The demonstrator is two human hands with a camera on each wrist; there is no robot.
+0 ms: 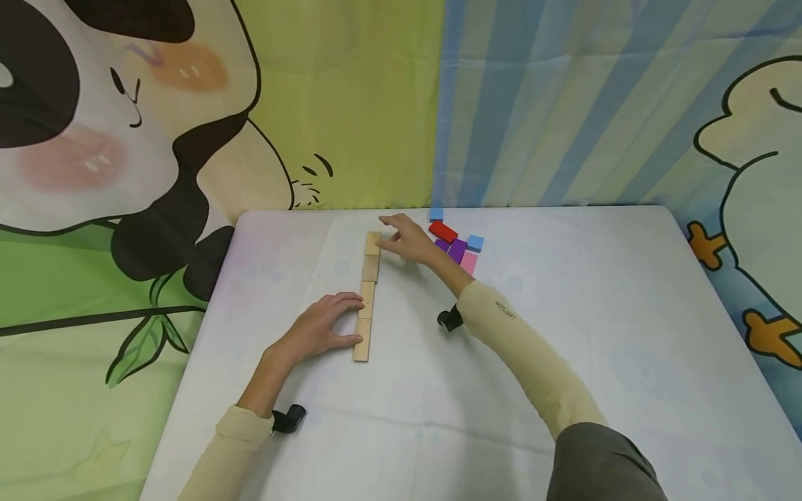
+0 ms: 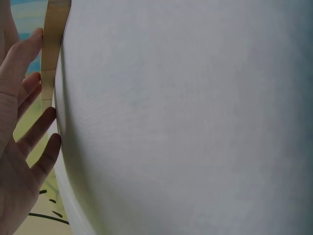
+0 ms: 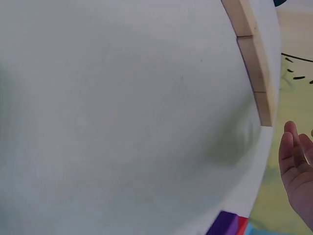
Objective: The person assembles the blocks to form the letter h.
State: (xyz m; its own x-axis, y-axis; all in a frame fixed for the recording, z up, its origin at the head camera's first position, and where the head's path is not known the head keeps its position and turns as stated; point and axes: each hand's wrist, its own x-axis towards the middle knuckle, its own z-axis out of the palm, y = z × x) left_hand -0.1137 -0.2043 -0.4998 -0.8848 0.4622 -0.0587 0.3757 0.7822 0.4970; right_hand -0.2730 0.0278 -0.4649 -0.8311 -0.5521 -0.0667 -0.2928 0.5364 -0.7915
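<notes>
Several plain wooden blocks stand end to end in a straight row (image 1: 371,268) running away from me across the white table. Beside the near half of the row, on its left, is my left hand (image 1: 319,324); its thumb and fingertips touch the blocks' side. The left wrist view shows these fingers (image 2: 45,155) spread and fairly straight. My right hand (image 1: 410,240) hovers by the far end, to the right of the row, with nothing in its grasp. In the right wrist view its fingers look relaxed, near the end block (image 3: 264,108).
Just right of my right hand lies a loose cluster of coloured blocks: a red block (image 1: 443,232), purple ones (image 1: 457,250), a pink block (image 1: 468,261) and blue ones (image 1: 475,243). A printed curtain (image 1: 351,104) hangs behind the table's far edge.
</notes>
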